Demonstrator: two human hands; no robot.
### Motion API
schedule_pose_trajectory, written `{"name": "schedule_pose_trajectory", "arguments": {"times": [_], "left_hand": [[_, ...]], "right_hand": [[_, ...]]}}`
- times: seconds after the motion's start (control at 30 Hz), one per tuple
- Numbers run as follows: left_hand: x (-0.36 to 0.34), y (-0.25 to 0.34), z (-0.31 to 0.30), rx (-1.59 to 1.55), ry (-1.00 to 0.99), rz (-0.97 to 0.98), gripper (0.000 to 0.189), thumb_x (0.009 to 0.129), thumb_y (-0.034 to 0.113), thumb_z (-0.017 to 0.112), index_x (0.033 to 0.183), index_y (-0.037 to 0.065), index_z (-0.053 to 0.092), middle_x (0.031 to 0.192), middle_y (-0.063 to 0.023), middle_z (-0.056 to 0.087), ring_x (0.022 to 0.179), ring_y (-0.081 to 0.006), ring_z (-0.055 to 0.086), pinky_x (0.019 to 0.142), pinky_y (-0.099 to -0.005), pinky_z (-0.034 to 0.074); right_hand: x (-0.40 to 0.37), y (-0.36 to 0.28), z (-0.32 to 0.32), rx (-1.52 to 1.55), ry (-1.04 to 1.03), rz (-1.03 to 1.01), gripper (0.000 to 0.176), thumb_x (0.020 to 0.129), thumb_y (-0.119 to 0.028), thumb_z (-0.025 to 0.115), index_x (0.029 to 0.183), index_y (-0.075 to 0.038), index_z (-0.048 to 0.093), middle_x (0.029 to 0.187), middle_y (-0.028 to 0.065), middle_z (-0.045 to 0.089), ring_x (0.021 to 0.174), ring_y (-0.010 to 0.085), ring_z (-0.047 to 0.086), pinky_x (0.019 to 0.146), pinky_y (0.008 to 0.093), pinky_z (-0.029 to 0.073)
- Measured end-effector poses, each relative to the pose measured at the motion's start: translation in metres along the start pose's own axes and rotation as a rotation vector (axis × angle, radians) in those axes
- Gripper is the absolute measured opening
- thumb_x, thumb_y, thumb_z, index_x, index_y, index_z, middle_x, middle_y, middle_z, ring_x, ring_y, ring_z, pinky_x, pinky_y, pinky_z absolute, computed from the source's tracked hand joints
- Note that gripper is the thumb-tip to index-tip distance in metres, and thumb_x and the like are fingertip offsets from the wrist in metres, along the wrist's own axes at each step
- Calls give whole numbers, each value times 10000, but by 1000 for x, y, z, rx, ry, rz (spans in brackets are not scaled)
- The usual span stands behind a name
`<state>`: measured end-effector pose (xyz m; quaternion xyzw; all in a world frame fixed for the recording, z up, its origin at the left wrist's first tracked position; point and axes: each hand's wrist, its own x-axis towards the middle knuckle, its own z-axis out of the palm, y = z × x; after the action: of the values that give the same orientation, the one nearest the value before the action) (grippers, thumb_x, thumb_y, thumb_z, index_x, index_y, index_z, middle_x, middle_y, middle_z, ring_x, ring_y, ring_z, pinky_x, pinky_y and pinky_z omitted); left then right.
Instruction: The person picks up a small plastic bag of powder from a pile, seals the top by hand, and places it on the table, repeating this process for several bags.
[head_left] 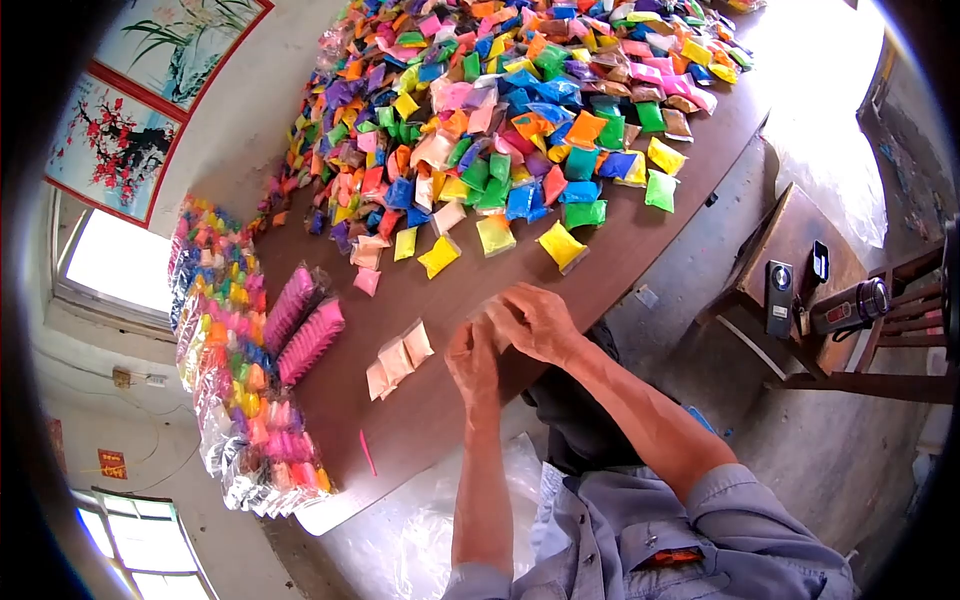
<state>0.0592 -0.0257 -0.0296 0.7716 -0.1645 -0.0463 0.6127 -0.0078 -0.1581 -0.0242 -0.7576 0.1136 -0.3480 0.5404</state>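
Note:
Close together over the table's near edge, my left hand (pixel 473 355) and my right hand (pixel 532 322) both have their fingers closed. Between them is a small clear plastic piece, too blurred to make out well. Just left of my left hand, several peach packets (pixel 399 360) lie in a row on the brown table (pixel 430 300). Beyond my hands is a large heap of small colourful packets (pixel 520 110), with a yellow packet (pixel 562 246) at its near edge. Two rows of pink packets (pixel 309 340) sit farther left.
Bagged colourful packets (pixel 235 350) line the table's left edge. A thin pink tool (pixel 367 452) lies near the front. Clear plastic sheeting (pixel 420 530) is below the table. At right, a wooden stool (pixel 800 270) holds a dark cylindrical item (pixel 850 305) and a phone-like device (pixel 779 298).

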Motion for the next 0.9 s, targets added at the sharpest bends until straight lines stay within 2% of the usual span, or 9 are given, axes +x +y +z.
{"name": "schedule_pose_trajectory", "arguments": {"times": [0.07,0.27,0.53,0.6,0.63,0.67,0.83,0.9], "left_hand": [[0,2,1,9,8,16,312,1028,235,666,834,-9,645,708,42,550,689,-57,470,581,-275,386],[-5,19,2,12,-35,37,305,1025,240,673,860,-17,667,710,18,577,689,-69,490,589,-283,401],[-3,14,2,103,19,54,295,1030,234,675,882,-21,682,717,4,595,692,-72,499,600,-284,418],[-5,19,2,73,16,5,288,1030,234,674,899,-22,689,729,-2,602,699,-72,496,603,-287,419],[-4,18,2,73,16,4,288,1030,234,674,899,-22,689,729,-2,602,699,-72,496,603,-287,419],[-4,15,2,62,12,17,296,1031,236,673,886,-22,678,724,-2,594,699,-71,491,600,-291,416],[-2,11,0,51,-88,52,330,1036,241,665,836,-20,635,702,-4,561,697,-70,480,590,-303,408],[-1,11,-1,151,-83,55,358,1041,248,659,810,-20,604,691,-2,537,693,-74,475,582,-313,402]], "right_hand": [[1,2,2,-9,51,-77,89,941,-79,684,915,-7,640,840,169,633,770,404,633,654,444,494],[0,10,5,28,75,-91,91,934,-68,687,900,-6,629,833,169,630,771,402,637,656,449,499],[0,1,1,16,18,-45,79,929,-73,691,925,-4,654,832,172,643,764,391,649,655,437,509],[0,2,1,10,0,-26,77,928,-73,693,932,-2,662,840,174,653,768,390,655,659,432,514],[-1,4,2,19,12,-14,116,947,-119,690,956,-4,686,871,175,676,796,390,674,682,433,535],[-1,6,3,27,24,-3,162,966,-166,687,979,-6,709,902,176,700,824,391,693,704,433,555],[-1,14,5,58,63,-5,166,966,-166,695,989,-3,712,921,181,706,835,386,699,715,427,559],[-1,11,3,67,54,-5,166,966,-167,696,988,-3,712,926,182,707,835,382,701,717,424,559]]}}
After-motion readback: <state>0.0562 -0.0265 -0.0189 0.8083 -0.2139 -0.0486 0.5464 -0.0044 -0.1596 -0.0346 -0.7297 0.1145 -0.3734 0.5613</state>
